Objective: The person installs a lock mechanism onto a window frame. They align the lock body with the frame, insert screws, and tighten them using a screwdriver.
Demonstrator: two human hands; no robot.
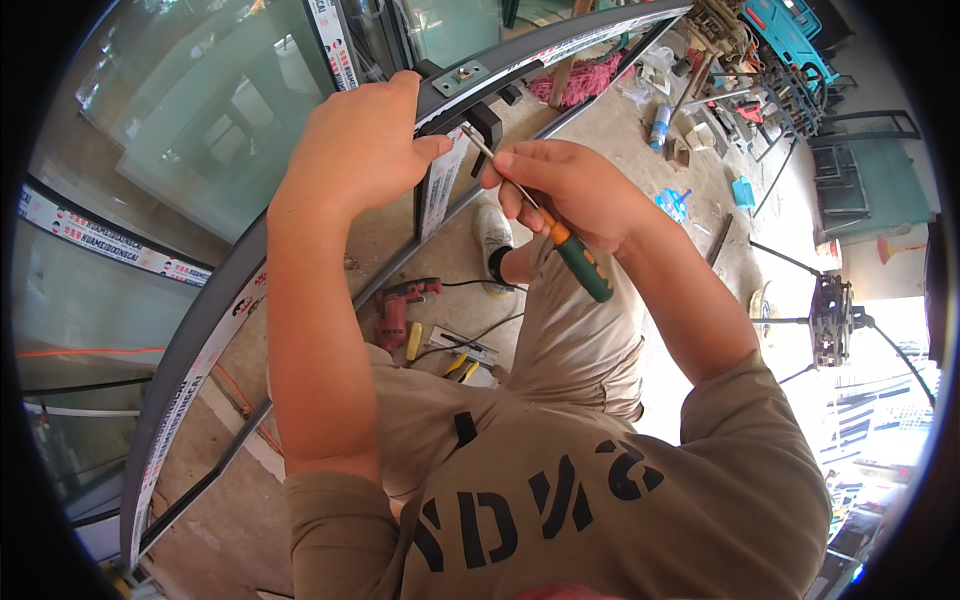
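Observation:
My left hand [360,142] wraps over the dark grey metal frame [510,60] of a glazed window or door panel, with its thumb on the near side by a black handle [484,127]. The fingers behind the frame are hidden. A metal lock plate [461,78] is set into the frame's edge just beyond that hand. In my right hand [570,184] is a screwdriver [581,262] with a green and orange grip. Its shaft slants up to the left, and the tip appears close to the black handle; whether they touch I cannot tell.
On the floor below lie a red corded power drill [397,311], a yellow-handled tool [414,341] and yellow-handled pliers [459,367]. Glass panes [202,142] stand at left. Further right are a spray can [660,127], piled hardware and a turquoise case [784,34].

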